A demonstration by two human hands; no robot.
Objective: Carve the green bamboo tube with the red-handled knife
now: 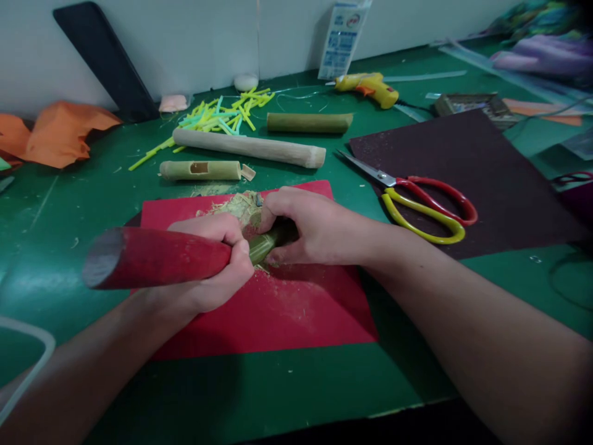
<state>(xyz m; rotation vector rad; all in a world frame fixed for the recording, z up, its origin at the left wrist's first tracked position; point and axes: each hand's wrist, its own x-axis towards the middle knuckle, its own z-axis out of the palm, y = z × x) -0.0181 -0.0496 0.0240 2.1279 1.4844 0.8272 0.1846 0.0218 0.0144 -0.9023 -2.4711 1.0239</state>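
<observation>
My left hand [222,259] is closed around a thick red handle [173,256] with a grey slanted end that points left. Whatever the handle leads to is hidden by the fingers. Just right of that fist, a green bamboo piece [262,248] lies over the red sheet [278,315], with my right hand [306,225] closed round its right part. The two hands are close together. Behind them is a heap of pale shavings [241,209], and fine dust is scattered on the sheet.
Behind lie a notched bamboo tube [204,170], a pale stick [250,147], another bamboo tube [308,122], yellow-green strips [217,114] and a yellow glue gun [368,88]. Large scissors [412,201] rest partly on a dark sheet [500,185] at the right. Orange paper [62,136] is at the left.
</observation>
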